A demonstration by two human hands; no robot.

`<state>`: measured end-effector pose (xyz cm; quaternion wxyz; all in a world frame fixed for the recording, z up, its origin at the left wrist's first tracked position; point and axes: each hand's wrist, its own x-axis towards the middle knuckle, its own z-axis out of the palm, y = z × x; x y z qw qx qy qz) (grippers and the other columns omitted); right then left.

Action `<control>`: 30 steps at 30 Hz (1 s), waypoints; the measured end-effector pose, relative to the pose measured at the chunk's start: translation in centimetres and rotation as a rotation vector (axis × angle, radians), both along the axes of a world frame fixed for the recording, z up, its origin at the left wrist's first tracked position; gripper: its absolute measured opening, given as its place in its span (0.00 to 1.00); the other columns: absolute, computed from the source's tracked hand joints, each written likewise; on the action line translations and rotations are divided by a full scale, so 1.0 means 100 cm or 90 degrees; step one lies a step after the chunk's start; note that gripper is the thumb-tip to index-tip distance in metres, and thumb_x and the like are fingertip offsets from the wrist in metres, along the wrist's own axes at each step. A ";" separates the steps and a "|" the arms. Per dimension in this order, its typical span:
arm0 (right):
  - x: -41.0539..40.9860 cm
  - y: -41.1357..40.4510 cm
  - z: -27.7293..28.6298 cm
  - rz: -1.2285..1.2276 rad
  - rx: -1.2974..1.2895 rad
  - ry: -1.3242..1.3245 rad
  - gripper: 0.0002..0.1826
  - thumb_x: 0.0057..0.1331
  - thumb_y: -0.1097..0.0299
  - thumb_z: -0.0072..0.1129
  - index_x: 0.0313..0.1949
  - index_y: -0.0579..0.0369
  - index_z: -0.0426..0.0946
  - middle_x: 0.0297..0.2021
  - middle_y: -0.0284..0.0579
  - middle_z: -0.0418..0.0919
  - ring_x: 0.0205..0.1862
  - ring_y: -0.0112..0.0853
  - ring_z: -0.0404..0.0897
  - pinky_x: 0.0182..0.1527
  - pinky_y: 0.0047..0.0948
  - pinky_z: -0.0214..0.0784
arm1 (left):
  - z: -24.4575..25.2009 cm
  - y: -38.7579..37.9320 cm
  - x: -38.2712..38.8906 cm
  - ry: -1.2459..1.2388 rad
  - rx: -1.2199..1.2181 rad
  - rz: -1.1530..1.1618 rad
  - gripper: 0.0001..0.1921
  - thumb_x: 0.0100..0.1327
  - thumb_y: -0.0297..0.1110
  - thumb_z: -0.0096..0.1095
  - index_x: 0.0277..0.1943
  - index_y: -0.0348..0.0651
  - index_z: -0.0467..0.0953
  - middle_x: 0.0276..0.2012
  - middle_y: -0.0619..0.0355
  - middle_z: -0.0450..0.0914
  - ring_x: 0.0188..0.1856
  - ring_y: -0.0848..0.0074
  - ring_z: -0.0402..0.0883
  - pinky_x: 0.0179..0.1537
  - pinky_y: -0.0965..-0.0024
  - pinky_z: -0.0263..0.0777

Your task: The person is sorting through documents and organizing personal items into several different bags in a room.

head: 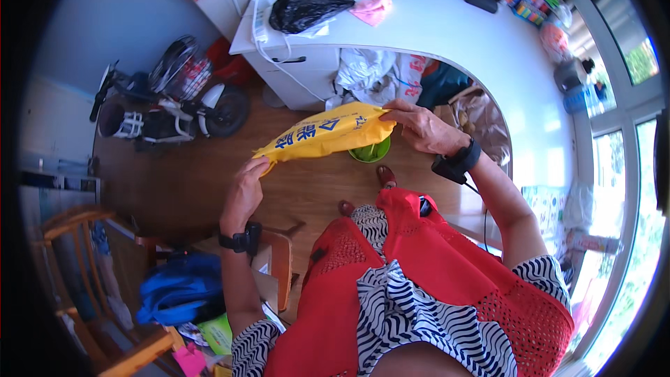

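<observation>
A yellow fabric or plastic piece (pixel 327 131) with dark blue printed writing is stretched between my two hands above the wooden floor. My left hand (pixel 245 188) pinches its lower left end. At the upper right end, my right hand (pixel 419 125) grips it between thumb and fingers. The piece looks slack and folded, and whether it is a bag or a garment is unclear. Just beneath its right part, a green bin (pixel 372 153) shows partly on the floor, its rest hidden behind the yellow piece.
A curved white desk (pixel 419 21) holds a black plastic bag (pixel 310 9) and a pink cloth (pixel 371 10). Stuffed bags (pixel 366 70) lie beneath it. A small bike (pixel 172 99) stands left. Nearby are a wooden chair (pixel 89 220) and a blue bag (pixel 180 288); windows line the right.
</observation>
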<state>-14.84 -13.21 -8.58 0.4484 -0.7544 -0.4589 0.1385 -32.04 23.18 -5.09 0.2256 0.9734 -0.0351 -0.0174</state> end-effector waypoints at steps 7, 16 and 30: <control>0.028 0.034 0.020 -0.013 0.053 -0.047 0.11 0.56 0.75 0.60 0.39 0.62 0.72 0.38 0.53 0.72 0.39 0.49 0.73 0.42 0.36 0.67 | 0.016 -0.009 -0.025 0.114 -0.176 0.189 0.12 0.55 0.27 0.63 0.43 0.35 0.79 0.45 0.48 0.80 0.49 0.60 0.78 0.52 0.65 0.71; 0.031 0.095 -0.001 0.343 0.138 -0.105 0.07 0.55 0.87 0.48 0.30 0.62 0.70 0.27 0.52 0.72 0.31 0.48 0.73 0.33 0.39 0.66 | -0.031 -0.103 0.007 -0.172 -0.090 0.261 0.26 0.44 0.44 0.72 0.46 0.41 0.76 0.39 0.50 0.80 0.42 0.60 0.79 0.50 0.60 0.66; -0.092 0.178 0.053 0.876 0.112 0.033 0.07 0.55 0.84 0.53 0.34 0.60 0.76 0.33 0.50 0.76 0.37 0.46 0.78 0.38 0.34 0.71 | -0.040 -0.212 -0.147 -0.054 -0.374 0.762 0.17 0.56 0.38 0.64 0.48 0.43 0.77 0.42 0.49 0.81 0.44 0.60 0.79 0.44 0.64 0.71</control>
